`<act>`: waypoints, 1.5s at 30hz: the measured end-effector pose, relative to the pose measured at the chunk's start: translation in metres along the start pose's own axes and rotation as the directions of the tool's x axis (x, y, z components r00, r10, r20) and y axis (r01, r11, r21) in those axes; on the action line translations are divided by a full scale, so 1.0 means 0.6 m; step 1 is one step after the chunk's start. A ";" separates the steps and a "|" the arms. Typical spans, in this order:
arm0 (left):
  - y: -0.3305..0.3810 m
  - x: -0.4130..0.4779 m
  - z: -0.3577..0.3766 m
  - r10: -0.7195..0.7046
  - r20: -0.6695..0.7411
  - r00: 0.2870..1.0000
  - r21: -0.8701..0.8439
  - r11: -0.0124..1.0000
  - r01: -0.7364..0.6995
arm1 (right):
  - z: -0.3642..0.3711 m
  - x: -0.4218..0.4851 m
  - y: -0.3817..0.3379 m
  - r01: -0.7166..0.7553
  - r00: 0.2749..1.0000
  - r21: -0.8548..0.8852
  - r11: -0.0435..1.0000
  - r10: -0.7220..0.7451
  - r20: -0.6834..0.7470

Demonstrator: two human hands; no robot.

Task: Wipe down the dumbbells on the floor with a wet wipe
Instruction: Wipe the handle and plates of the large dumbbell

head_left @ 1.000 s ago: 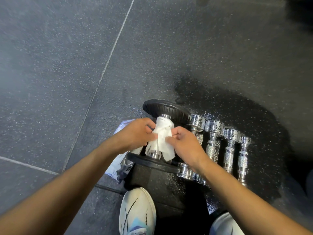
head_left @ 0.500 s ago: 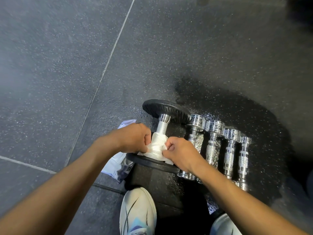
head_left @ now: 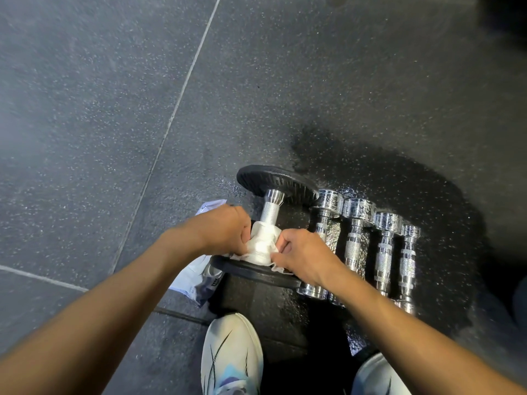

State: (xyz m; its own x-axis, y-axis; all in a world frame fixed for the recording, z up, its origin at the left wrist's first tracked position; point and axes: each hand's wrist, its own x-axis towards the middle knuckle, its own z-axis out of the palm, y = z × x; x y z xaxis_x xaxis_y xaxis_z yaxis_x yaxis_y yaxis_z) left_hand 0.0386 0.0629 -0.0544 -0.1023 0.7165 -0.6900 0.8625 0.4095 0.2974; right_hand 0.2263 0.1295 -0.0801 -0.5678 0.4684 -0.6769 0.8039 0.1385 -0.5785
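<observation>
A large dumbbell with black round plates and a knurled chrome handle lies on the dark floor. A white wet wipe is wrapped round the near end of its handle, against the near plate. My left hand grips the wipe from the left and my right hand grips it from the right. Several small chrome dumbbells lie side by side just right of it, on a wet patch.
A white and blue wipes packet lies on the floor under my left wrist, partly hidden. My two white shoes stand at the bottom edge. The grey speckled rubber floor with pale seams stretches away to the left and beyond.
Both hands have slid the wipe down the handle from near the far plate to the near plate, baring the upper knurled part of the handle.
</observation>
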 end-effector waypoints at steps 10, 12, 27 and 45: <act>0.021 0.002 0.005 0.026 -0.006 1.000 0.167 0.986 -0.025 | -0.008 -0.004 -0.008 -0.009 1.000 -0.059 0.998 0.008 -0.014; 0.015 0.000 -0.003 0.008 -0.003 1.000 0.089 0.996 -0.008 | -0.004 -0.001 -0.012 -0.008 1.000 -0.101 0.995 0.007 -0.015; 0.017 0.021 0.021 0.050 0.022 0.998 0.296 0.954 -0.054 | -0.019 -0.007 -0.035 -0.011 0.997 -0.155 0.988 0.022 0.067; -0.007 0.024 0.010 -0.136 -0.378 0.916 -0.149 0.985 0.084 | -0.022 0.023 0.008 0.038 0.945 0.230 0.973 0.040 -0.324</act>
State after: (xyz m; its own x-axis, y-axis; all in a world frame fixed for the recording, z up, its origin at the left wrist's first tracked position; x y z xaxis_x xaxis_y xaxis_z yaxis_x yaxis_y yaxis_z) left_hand 0.0368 0.0680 -0.0694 -0.3978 0.8140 -0.4232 0.7671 0.5481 0.3334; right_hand 0.2248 0.1483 -0.0861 -0.4473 0.7310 -0.5154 0.7197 -0.0478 -0.6926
